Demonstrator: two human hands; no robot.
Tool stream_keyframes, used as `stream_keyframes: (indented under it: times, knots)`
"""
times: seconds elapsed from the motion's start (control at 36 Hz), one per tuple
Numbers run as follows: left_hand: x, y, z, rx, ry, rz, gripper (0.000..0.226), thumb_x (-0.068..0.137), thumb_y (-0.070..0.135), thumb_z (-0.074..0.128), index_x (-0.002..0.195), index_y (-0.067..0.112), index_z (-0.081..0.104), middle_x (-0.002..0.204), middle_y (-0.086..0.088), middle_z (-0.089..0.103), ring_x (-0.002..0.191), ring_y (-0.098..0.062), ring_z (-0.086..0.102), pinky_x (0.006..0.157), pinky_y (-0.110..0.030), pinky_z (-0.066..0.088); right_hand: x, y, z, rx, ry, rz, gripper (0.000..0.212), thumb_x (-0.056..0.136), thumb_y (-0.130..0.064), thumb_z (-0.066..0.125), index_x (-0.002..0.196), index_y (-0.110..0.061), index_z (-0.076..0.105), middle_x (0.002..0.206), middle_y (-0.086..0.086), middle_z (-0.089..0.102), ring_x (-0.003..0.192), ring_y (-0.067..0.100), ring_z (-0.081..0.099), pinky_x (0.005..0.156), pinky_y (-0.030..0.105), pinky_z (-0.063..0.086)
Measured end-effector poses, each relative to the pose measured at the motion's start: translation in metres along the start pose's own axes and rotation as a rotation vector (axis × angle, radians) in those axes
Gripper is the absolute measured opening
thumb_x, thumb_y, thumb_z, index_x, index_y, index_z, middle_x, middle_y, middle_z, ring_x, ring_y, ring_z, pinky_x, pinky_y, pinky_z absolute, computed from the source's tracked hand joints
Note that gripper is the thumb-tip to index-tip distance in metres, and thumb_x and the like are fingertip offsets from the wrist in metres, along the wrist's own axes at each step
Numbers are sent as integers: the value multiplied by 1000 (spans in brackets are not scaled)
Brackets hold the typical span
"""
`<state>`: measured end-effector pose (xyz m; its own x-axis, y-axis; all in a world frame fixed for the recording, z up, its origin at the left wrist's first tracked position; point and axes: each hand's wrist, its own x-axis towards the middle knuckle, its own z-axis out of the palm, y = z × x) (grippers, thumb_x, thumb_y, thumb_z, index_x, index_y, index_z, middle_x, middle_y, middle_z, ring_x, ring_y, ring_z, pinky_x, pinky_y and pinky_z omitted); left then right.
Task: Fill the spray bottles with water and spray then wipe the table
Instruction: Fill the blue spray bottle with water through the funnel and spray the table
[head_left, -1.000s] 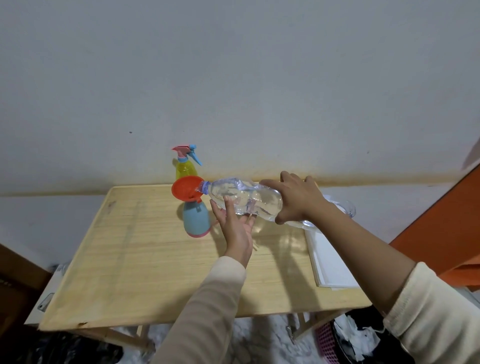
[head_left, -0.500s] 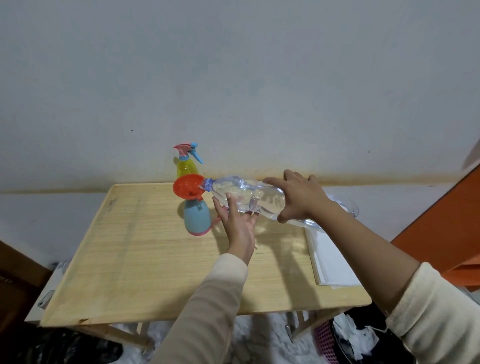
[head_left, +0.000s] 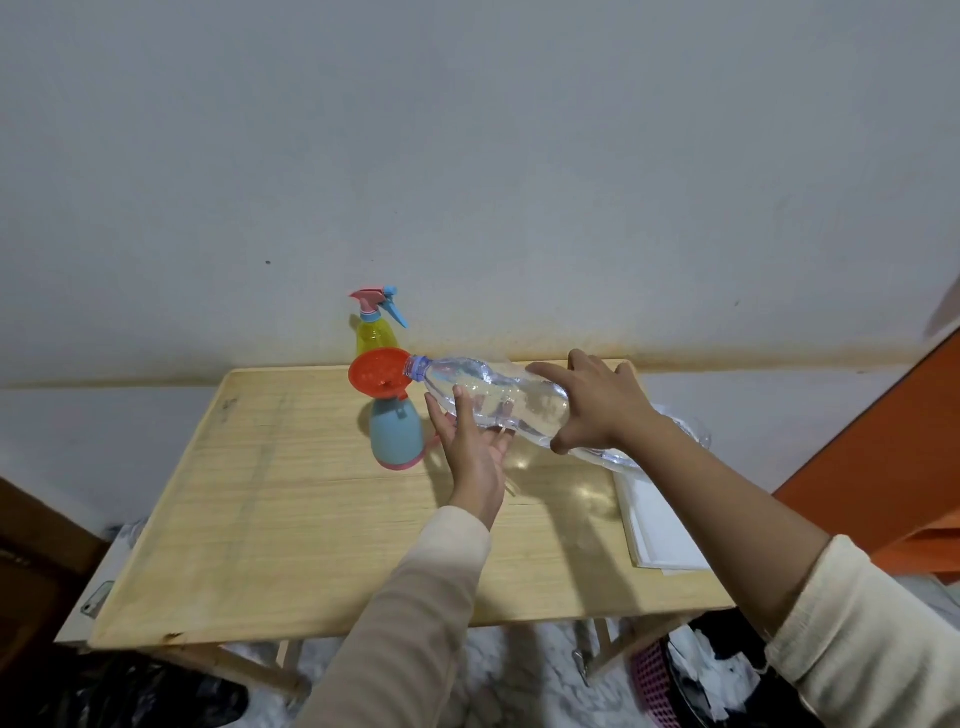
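A blue spray bottle (head_left: 397, 434) with a pink base stands on the wooden table (head_left: 291, 519), its spray head off. A red funnel (head_left: 378, 372) sits in its neck. My right hand (head_left: 597, 405) grips a clear plastic water bottle (head_left: 493, 397), tipped almost flat with its mouth at the funnel's rim. My left hand (head_left: 472, 447) supports the bottle from below with spread fingers. A yellow spray bottle (head_left: 375, 332) with a pink and blue trigger head stands behind, by the wall.
White paper sheets (head_left: 657, 525) lie at the table's right edge. An orange panel (head_left: 893, 467) rises at the right. A pink basket (head_left: 654, 686) and a dark bin with crumpled paper stand on the floor under the table's right corner.
The bottle and both hands stay at the funnel, with barely any shift. The view has drifted slightly.
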<state>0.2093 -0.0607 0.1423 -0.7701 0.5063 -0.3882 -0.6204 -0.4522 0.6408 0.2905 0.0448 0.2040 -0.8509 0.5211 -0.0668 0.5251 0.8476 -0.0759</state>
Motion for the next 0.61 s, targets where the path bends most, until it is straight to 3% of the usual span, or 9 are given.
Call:
stream_keyframes:
  times: [0.08,0.28,0.44,0.53,0.61]
  knots:
    - [1,1,-2,36,-4,19,64,94,40,54,147,44,17,115,10,53,108,-30,62,90,-43,50,-3,-1,5,46,-1,8,96,59,-39,75,141,-42,26,106,-2,34,112,22,43,86,39,33]
    - [7,9,-8,192,-75,146,62,95,40,55,144,52,18,147,1,41,89,-12,72,84,-39,52,-5,-3,25,191,36,42,98,60,-42,76,142,-43,23,102,-4,32,106,19,43,85,36,32]
    - [6,17,8,368,-191,281,62,91,37,62,138,55,27,147,9,40,129,-18,48,95,-44,50,-10,6,42,430,134,97,102,60,-40,80,144,-41,23,103,-1,38,97,21,48,84,37,44]
    - [7,16,24,489,-260,368,65,89,36,65,140,53,28,139,6,45,126,-22,50,86,-35,53,-12,14,50,591,216,140,105,59,-38,84,144,-41,23,108,2,42,101,20,50,81,36,48]
    - [6,12,46,547,-326,421,67,88,29,66,143,44,30,135,0,46,127,-24,48,96,-41,47,-12,24,54,702,298,181,109,58,-36,87,146,-37,22,113,4,44,107,18,49,88,36,46]
